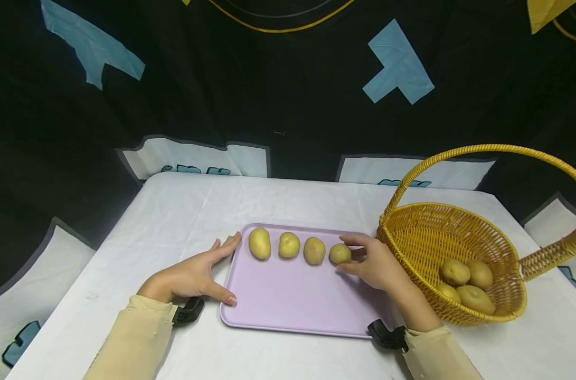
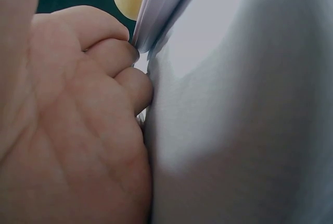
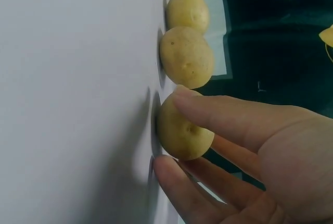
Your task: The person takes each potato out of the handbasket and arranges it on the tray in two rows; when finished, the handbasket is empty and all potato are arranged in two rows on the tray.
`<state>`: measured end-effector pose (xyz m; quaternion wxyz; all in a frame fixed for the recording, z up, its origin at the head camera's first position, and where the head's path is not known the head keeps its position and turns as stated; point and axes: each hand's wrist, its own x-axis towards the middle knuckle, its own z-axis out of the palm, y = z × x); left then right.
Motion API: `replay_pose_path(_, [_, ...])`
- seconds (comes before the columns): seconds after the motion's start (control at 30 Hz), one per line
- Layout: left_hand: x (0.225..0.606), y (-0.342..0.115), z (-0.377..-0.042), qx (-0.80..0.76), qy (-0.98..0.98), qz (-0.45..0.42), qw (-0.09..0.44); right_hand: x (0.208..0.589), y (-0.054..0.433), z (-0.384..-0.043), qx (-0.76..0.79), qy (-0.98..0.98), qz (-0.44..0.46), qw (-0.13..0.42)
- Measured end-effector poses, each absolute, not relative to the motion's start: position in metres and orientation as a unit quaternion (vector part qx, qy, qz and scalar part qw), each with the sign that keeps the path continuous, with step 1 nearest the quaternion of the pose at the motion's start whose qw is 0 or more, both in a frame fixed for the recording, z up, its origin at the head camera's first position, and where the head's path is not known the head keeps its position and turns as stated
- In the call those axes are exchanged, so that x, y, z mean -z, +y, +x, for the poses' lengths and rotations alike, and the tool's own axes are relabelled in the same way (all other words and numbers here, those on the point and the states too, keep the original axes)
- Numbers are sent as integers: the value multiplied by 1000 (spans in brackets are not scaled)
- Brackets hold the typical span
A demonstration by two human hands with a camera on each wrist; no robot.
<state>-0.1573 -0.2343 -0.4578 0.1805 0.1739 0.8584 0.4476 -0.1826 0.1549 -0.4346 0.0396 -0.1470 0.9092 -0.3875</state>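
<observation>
A lilac tray (image 1: 288, 301) lies on the white table with a row of several potatoes along its far edge. My right hand (image 1: 370, 261) pinches the rightmost potato (image 1: 340, 254) between thumb and fingers; in the right wrist view that potato (image 3: 182, 130) rests on the tray with the others (image 3: 186, 56) lined up beyond it. My left hand (image 1: 197, 274) lies flat on the table at the tray's left edge, its fingers straight and its thumb against the tray rim (image 2: 156, 21). A yellow wicker basket (image 1: 406, 232) at the right holds several more potatoes (image 1: 465, 285).
The basket's tall arched handle (image 1: 497, 150) rises over the table's right side. A dark patterned cloth hangs behind the table (image 1: 197, 211). Black wrist straps (image 1: 188, 311) sit on both forearms.
</observation>
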Motion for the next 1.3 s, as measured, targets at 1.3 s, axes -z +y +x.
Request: replay_pose_path(1.3, [458,-233,-157,-446,860,174,177,358,196,-160,427,888,-167,42])
